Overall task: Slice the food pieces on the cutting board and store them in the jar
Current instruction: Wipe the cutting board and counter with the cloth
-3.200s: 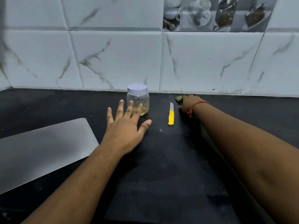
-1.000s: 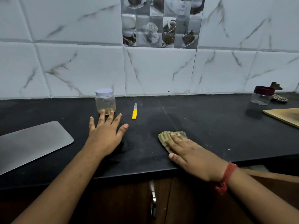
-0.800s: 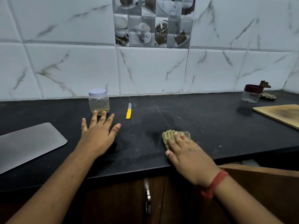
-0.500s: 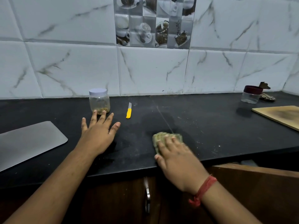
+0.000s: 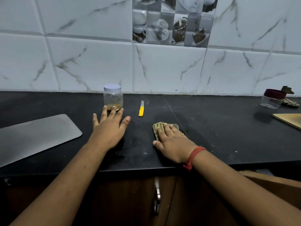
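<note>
The clear plastic jar (image 5: 113,98), round with a pale lid, stands upper centre on the matte black table (image 5: 211,128). My left hand (image 5: 109,128) lies flat with fingers spread before it. My right hand (image 5: 172,141), fingers straight, presses a woven cloth (image 5: 158,128).

Dim, cool light across the frame; the tiled wall (image 5: 91,62) up top catches most of it. Soft sheen on the steel sheet (image 5: 32,136) at left. Edges bow outward; lower frame murky.
</note>
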